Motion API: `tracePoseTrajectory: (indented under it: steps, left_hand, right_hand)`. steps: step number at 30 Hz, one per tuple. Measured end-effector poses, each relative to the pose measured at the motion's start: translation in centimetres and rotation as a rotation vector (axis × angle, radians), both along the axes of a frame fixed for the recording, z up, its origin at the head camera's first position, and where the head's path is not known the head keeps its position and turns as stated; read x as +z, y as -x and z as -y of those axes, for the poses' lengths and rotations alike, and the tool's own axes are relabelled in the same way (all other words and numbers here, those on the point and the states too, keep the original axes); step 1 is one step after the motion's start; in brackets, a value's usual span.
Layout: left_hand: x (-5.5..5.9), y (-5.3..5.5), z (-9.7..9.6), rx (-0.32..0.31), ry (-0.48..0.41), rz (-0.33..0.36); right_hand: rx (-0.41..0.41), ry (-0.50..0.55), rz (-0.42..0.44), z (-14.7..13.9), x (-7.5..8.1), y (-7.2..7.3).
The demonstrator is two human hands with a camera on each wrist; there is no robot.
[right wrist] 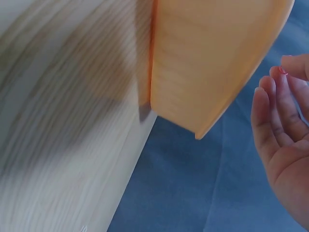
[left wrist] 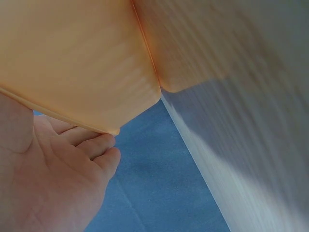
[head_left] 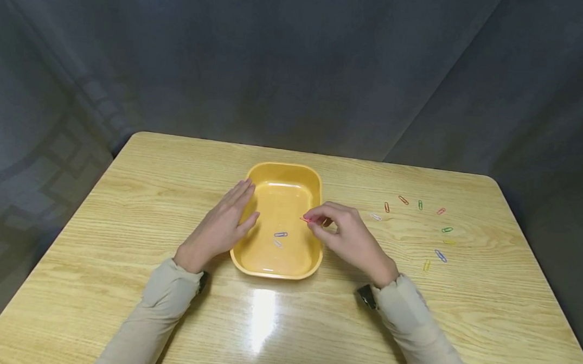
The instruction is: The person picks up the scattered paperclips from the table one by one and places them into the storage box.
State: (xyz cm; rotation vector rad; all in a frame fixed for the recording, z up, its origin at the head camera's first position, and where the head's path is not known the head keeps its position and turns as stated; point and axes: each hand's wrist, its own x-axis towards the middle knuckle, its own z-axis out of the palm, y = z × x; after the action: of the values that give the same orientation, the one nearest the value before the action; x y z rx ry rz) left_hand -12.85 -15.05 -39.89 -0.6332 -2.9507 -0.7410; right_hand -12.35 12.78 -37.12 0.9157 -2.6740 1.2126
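A yellow rectangular tub (head_left: 280,263) stands on the table, with a blue paper clip (head_left: 281,235) and a white paper clip (head_left: 278,244) on its floor. Over the tub's right side, my right hand (head_left: 350,236) pinches a pinkish-red paper clip (head_left: 304,220) between thumb and fingertips. In the right wrist view only a tiny red bit of that clip (right wrist: 283,71) shows above the tub's rim level. My left hand (head_left: 221,225) rests against the left rim with fingers straight; the left wrist view shows the fingers (left wrist: 99,145) along the tub's edge.
Several loose paper clips lie scattered on the table right of the tub, among them a red one (head_left: 403,200), a green one (head_left: 447,230), a blue one (head_left: 441,256) and a yellow one (head_left: 427,265). A dark curtain (head_left: 277,67) hangs behind the wooden table (head_left: 123,223).
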Motion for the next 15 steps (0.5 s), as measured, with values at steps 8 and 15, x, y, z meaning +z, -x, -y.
tracePoseTrajectory:
  steps: [8, 15]
  left_hand:
    - [0.1, -0.1, -0.1, 0.001, -0.004, 0.007]
    - [0.0, 0.0, 0.0, -0.001, -0.004, -0.006]
  right_hand:
    - [0.025, -0.023, 0.019, 1.0, -0.5, 0.4]
    - [0.045, -0.035, 0.026, 1.8, -1.1, 0.7]
